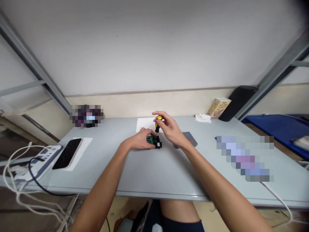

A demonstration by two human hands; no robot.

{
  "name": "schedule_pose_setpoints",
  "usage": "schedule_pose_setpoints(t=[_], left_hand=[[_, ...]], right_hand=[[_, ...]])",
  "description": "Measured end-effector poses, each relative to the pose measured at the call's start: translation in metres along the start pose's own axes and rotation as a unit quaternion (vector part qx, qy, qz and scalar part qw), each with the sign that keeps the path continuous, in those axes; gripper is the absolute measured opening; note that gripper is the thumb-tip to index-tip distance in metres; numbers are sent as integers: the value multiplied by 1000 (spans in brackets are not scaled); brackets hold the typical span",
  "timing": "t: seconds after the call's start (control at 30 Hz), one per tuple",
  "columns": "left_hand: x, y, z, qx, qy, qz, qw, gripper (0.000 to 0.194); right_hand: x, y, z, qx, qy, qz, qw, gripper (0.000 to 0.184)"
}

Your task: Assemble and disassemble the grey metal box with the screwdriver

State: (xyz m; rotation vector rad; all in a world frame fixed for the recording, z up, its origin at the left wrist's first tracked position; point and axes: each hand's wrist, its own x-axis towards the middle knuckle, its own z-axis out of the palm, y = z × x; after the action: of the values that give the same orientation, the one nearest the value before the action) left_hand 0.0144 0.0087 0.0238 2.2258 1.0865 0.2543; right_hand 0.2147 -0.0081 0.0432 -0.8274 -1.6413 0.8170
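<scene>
Clock: centred on the circuit board, with twelve toward the wall.
Circuit board: on the grey table, between the person's two hands; green, with black parts along its right side.
Left arm: it reaches in from seven o'clock, elbow low, the wrist bent so the hand turns inward.
Left hand: grasping the board at nine o'clock, back of the hand up, thumb along the near side and fingers bent over the far side.
Right arm: a long slant from five o'clock, the wrist raised above the table.
Right hand: lifted and arched, pinching the screwdriver by its handle, thumb in front, a forefinger stretched past the top.
Screwdriver: yellow and black, nearly upright, pointing down to the board's far edge; from here I can't tell whether the tip touches.
White paper: at eleven o'clock, just beyond the left hand.
Grey pad: at three, partly behind the right wrist.
Phone: well apart, near nine.
Carton: at two, by a crumpled tissue.
</scene>
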Motion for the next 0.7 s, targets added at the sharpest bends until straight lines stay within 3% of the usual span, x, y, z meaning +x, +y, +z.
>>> schedule_pose_setpoints(t=[0.1,0.33,0.53,0.7], left_hand=[[0,0,0,-4,-2,-4,1000,54],[1,0,1,-7,1,-2,1000,55],[1,2,0,-4,-5,-8,1000,54],[0,6,-1,1,-3,-9,1000,53]], right_hand=[[9,10,1,47,-11,-2,999,35],[1,26,0,67,96,-4,993,33],[-2,30,-13,136,49,23,989,32],[-4,28,-9,135,37,12,990,31]])
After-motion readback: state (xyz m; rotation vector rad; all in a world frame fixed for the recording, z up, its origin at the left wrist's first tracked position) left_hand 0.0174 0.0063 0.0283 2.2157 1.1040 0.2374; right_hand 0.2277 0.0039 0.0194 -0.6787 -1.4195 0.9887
